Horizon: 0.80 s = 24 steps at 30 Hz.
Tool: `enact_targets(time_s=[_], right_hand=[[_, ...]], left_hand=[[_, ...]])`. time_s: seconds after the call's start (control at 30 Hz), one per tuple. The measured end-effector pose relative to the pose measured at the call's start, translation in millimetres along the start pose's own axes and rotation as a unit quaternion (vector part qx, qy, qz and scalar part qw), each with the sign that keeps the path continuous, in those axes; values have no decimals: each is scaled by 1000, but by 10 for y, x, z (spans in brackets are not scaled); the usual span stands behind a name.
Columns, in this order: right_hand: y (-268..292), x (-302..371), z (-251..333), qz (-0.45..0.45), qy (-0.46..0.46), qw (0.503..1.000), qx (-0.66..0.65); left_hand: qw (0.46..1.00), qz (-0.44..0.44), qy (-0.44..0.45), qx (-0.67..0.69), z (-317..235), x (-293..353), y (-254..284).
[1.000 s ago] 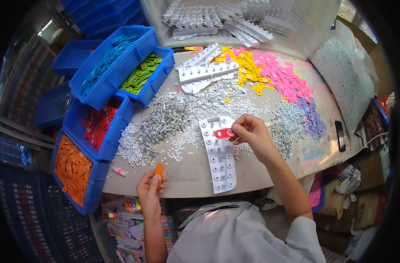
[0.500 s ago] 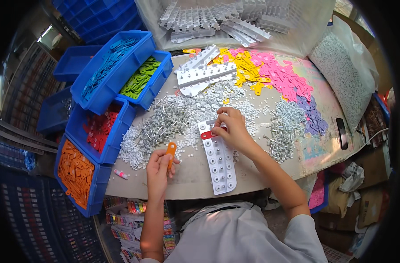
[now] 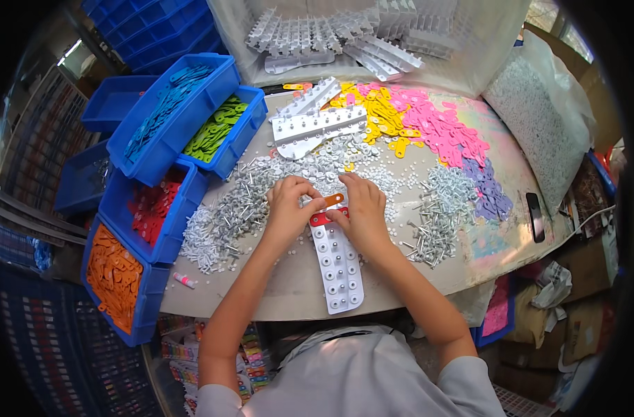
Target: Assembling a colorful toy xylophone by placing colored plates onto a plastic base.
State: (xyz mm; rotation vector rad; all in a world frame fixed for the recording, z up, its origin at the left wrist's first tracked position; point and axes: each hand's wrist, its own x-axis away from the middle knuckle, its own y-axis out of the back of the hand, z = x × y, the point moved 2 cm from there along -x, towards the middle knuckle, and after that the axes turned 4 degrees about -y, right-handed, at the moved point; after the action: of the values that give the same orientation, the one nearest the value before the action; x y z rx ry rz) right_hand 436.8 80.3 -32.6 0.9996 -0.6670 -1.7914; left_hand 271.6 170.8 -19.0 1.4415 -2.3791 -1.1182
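My left hand pinches one end of a flat orange plastic strip with a hole at its tip, holding it over the far end of a white pegged plate. Across that end of the plate lies a red strip, partly hidden by my fingers. My right hand is beside it, its thumb at the red strip and its fingers stretched apart next to the orange strip's tip. White washers sit along both sides of the plate, and metal pegs stand along its middle.
Blue bins hold orange, red, green and blue strips at left. Loose rivets, yellow, pink and purple strips cover the table. A phone and a clear sack are at right.
My left hand has carried the orange strip up and right to the plate's far end, turning it sideways. The right hand's fingers have spread from the red strip.
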Motion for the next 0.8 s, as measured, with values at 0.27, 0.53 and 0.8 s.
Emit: enact_targets(time_s=[0.27,0.53,0.8], right_hand=[[-7,-35,-27,-1,-13,1000,7],[0,-41,-20,-5,-15,1000,-15],[158,-90,201,25,34,999,8]], left_hand=[[999,29,-5,-42,72,-179,-189],[989,-90,-70,-95,9,-91,-79],[891,-341,-110,-279,631,-805,2399]])
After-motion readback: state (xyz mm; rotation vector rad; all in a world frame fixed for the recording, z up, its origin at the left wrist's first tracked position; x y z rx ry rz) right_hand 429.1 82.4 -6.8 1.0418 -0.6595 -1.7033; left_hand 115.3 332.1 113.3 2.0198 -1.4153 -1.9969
